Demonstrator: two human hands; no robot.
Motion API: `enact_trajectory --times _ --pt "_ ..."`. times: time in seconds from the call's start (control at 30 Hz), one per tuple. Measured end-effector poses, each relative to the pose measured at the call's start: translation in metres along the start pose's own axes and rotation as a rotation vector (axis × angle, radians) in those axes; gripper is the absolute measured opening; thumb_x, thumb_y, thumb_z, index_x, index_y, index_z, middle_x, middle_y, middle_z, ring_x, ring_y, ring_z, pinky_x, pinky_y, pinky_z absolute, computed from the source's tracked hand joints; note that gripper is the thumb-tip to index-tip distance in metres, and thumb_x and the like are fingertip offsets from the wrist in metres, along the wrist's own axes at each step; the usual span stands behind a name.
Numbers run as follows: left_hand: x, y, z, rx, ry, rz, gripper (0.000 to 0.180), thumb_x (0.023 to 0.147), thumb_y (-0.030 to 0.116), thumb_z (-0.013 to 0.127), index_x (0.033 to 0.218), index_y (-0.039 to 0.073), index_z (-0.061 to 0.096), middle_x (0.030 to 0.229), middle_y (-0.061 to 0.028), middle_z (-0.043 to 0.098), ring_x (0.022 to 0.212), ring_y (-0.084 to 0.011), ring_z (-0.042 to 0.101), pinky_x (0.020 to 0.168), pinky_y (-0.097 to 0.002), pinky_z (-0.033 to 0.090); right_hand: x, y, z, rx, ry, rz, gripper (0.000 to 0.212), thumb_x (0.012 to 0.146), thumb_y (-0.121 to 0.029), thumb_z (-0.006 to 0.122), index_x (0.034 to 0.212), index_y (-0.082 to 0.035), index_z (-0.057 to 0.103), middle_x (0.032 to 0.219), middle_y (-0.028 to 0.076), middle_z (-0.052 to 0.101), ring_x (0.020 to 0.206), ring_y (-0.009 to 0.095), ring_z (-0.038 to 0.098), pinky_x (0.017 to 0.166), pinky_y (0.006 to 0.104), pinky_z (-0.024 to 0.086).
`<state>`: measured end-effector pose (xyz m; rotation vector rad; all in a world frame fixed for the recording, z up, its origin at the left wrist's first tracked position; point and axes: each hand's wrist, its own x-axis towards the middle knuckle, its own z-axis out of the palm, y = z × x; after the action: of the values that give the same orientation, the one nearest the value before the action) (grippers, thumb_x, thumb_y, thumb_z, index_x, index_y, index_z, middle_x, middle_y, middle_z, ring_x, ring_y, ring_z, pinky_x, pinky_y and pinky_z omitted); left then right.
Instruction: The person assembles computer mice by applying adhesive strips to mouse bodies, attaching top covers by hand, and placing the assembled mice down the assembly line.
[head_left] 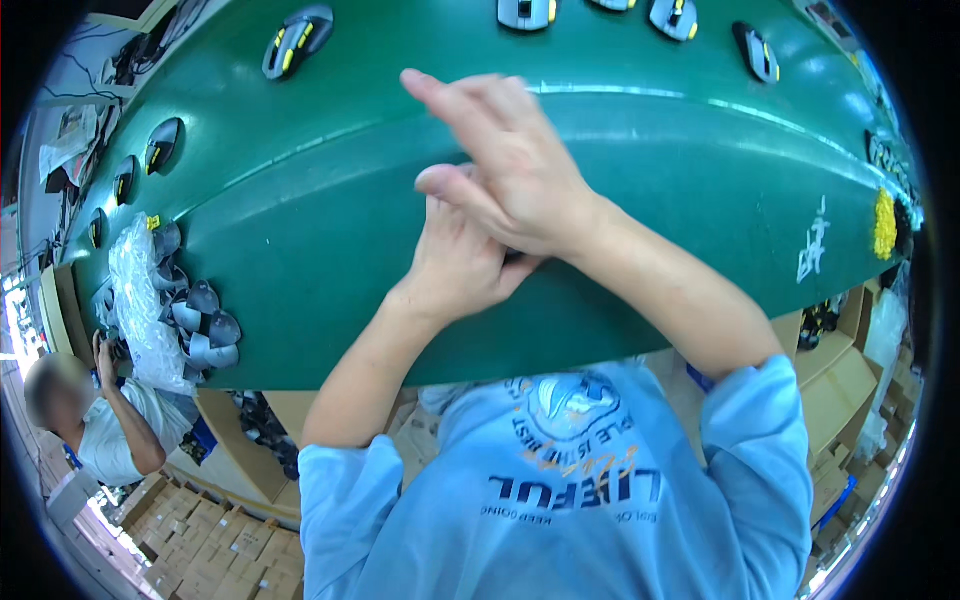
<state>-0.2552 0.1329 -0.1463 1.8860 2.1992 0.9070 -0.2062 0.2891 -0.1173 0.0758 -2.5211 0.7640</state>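
Observation:
My right hand [525, 165] crosses over my left hand [455, 255] above the green work surface, close to my body. Two of the right hand's digits stretch out toward the upper left, slightly blurred, with nothing seen between them. The left hand shows its back and wrist; its fingers are covered by the right hand. A small dark patch shows between the two hands, too little to name. Beyond them, on the far strip of the surface, lie grey and black computer mice with yellow parts, such as one mouse [298, 42] and another mouse [757, 53].
At the left edge, grey curved shells [205, 325] lie beside a clear plastic bag [143, 300]. A co-worker [125, 425] sits at the far left with hands raised. Small yellow parts [885, 225] are heaped at the right. Cardboard boxes [845, 395] stand below the surface.

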Motion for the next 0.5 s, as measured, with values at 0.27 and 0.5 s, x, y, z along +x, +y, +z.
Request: enact_trajectory --times 0.27,0.5 --pt "-0.003 -0.001 -0.003 -0.044 0.112 -0.013 0.079 0.075 0.030 0.094 0.142 0.005 0.059 0.135 -0.0156 0.057 0.121 -0.0419 0.052 0.105 -0.0546 0.044 -0.018 0.024 -0.103 0.196 -0.083 -0.058 0.051 0.084 -0.033 0.089 0.127 -0.007 0.077 0.110 0.012 0.076 0.097 0.033 0.070 0.089 0.0419 0.056" --pt "-0.001 0.004 -0.004 -0.043 0.122 0.021 0.078 0.070 0.026 0.096 0.139 0.006 0.063 0.131 -0.0132 0.060 0.117 -0.0364 0.055 0.102 -0.0498 0.046 -0.083 0.031 -0.090 0.144 -0.265 0.099 0.072 0.071 -0.041 0.095 0.131 -0.007 0.075 0.117 0.010 0.075 0.104 0.030 0.068 0.091 0.0417 0.057"
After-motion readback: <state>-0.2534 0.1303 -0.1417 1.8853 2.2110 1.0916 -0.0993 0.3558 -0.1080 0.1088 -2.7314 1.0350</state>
